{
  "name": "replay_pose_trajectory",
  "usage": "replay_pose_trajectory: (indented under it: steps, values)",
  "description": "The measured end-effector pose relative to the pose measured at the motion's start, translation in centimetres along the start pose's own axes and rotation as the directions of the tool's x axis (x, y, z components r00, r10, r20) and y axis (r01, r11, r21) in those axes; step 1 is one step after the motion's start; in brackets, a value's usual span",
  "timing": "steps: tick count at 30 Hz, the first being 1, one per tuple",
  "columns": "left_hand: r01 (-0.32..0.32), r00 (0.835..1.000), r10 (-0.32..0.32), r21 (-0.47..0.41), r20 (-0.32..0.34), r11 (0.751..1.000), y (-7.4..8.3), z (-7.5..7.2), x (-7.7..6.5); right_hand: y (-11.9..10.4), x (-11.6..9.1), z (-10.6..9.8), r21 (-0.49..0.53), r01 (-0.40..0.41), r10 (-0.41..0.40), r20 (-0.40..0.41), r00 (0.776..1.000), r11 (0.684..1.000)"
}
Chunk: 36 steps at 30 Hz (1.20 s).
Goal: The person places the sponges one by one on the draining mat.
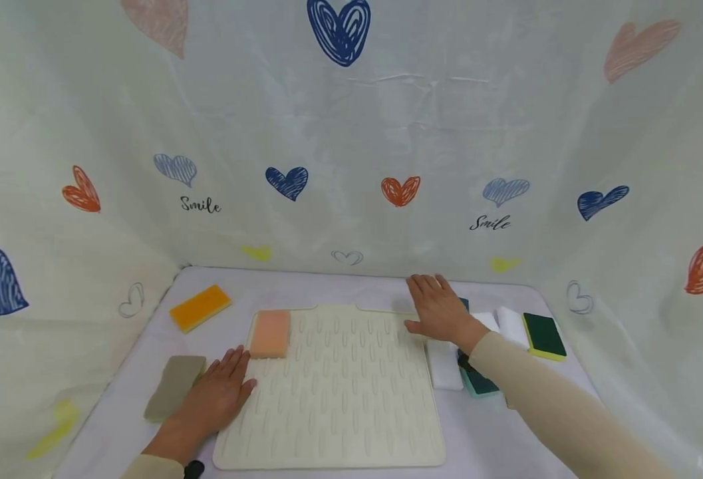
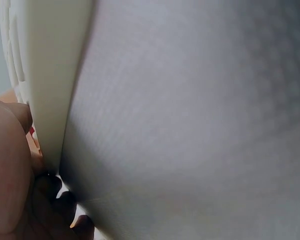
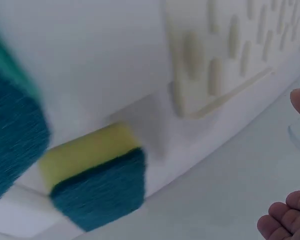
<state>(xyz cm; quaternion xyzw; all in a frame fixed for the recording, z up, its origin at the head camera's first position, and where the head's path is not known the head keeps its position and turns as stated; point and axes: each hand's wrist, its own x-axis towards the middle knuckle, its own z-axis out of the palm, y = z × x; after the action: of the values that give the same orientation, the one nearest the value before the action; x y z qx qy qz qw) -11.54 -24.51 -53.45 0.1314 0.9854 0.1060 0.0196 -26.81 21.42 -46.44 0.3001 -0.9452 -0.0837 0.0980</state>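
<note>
A cream ridged mat (image 1: 339, 399) lies in the middle of the table, with a peach sponge (image 1: 270, 332) on its upper left corner. My left hand (image 1: 213, 392) rests at the mat's left edge, fingers stretched forward just below the peach sponge. In the left wrist view the thumb (image 2: 7, 165) is close against the mat's side (image 2: 52, 75). Over the mat's upper right corner is my right hand (image 1: 441, 311), fingers extended and nothing in it. The right wrist view shows its fingertips (image 3: 290, 220) apart from the mat.
An orange sponge (image 1: 200, 307) and a grey-beige sponge (image 1: 174, 386) lie left of the mat. On the right are a white sponge (image 1: 445, 366), a dark green scouring sponge (image 1: 479, 382) and a yellow-and-green one (image 1: 545, 334). A heart-printed curtain (image 1: 339, 120) surrounds the table.
</note>
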Motion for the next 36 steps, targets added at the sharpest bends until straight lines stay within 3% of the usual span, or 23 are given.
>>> replay_pose_trajectory:
  steps: [5,10,18,28,36]
  values:
    - [0.001,1.0,-0.001,0.005,0.002,1.0,-0.1,0.2,0.1,4.5,-3.1,0.8,0.008,-0.112,0.112,0.068,0.991,0.994]
    - [0.012,1.0,-0.012,0.005,0.007,1.0,-0.3,0.1,0.0,7.0,-4.8,1.4,-0.008,-0.159,0.158,0.132,0.978,0.987]
    - [0.021,1.0,-0.021,0.011,0.011,1.0,-0.4,0.0,-0.1,7.7,-5.4,2.4,-0.036,-0.131,0.135,0.173,0.976,0.991]
    - [0.011,1.0,-0.011,-0.001,0.007,1.0,0.0,-0.2,-0.1,8.8,-6.2,2.7,0.002,-0.14,0.137,0.167,0.976,0.99]
    - [0.012,1.0,-0.012,0.004,0.008,1.0,0.0,0.0,0.1,9.0,-6.2,3.2,0.052,-0.182,0.167,0.211,0.963,0.982]
